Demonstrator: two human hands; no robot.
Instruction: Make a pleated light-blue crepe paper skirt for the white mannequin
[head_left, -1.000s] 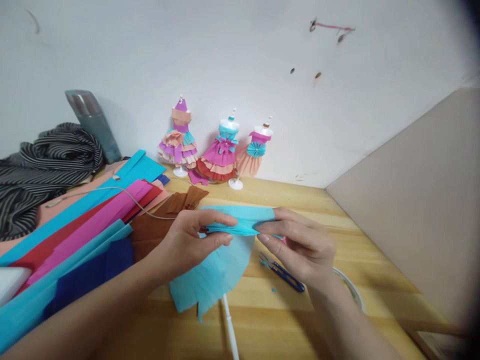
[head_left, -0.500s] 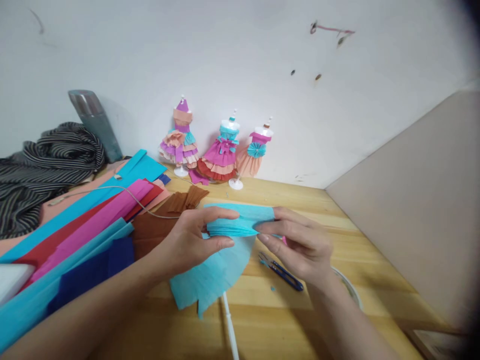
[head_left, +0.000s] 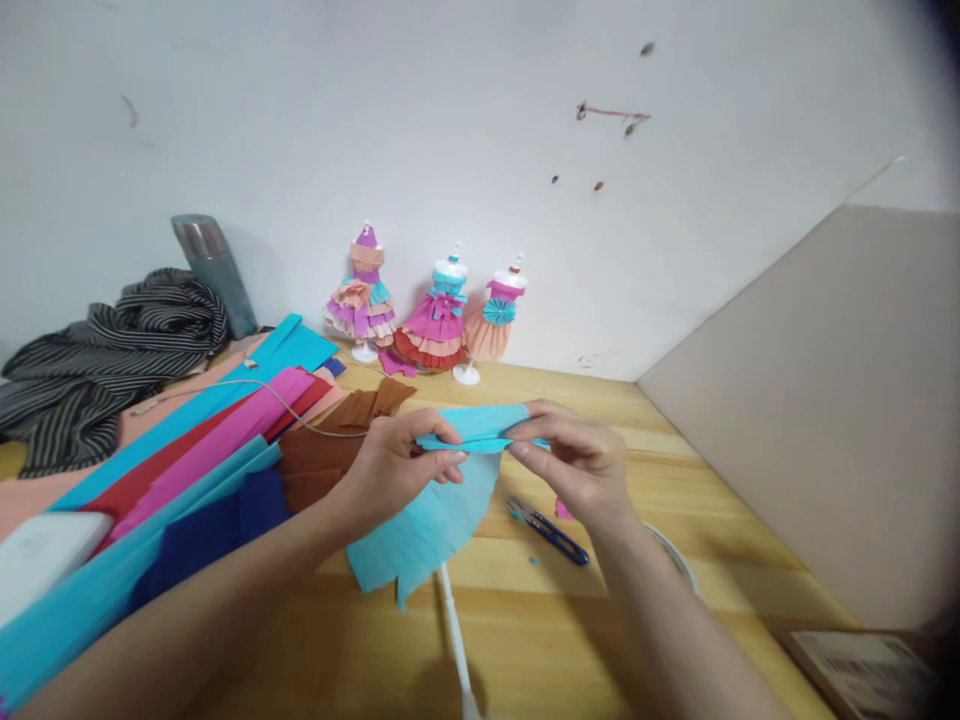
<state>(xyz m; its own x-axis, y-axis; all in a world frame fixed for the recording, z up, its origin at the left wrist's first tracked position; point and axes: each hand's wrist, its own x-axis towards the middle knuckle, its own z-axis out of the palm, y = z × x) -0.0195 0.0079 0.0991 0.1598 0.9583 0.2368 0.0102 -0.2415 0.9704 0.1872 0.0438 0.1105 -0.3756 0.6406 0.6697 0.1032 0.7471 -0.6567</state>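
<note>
Both my hands hold a sheet of light blue crepe paper [head_left: 442,515] above the wooden table [head_left: 570,640]. My left hand [head_left: 397,465] pinches its gathered top edge from the left. My right hand [head_left: 574,460] pinches the same edge from the right. The paper fans out downward between them. A white stand rod [head_left: 454,630] pokes out below the paper. Small blue-handled snips [head_left: 547,530] lie on the table under my right hand.
Three small mannequins in paper dresses [head_left: 431,320] stand at the wall. Long crepe paper strips in blue, pink, red and brown [head_left: 195,450] lie at left, with a thin cord [head_left: 247,385] across them. Striped cloth [head_left: 105,350] and a metal flask [head_left: 210,265] are behind. A beige panel [head_left: 825,400] borders the right.
The camera has tilted and pulled back a little. My hands have drawn closer together, bunching the paper's top edge tighter.
</note>
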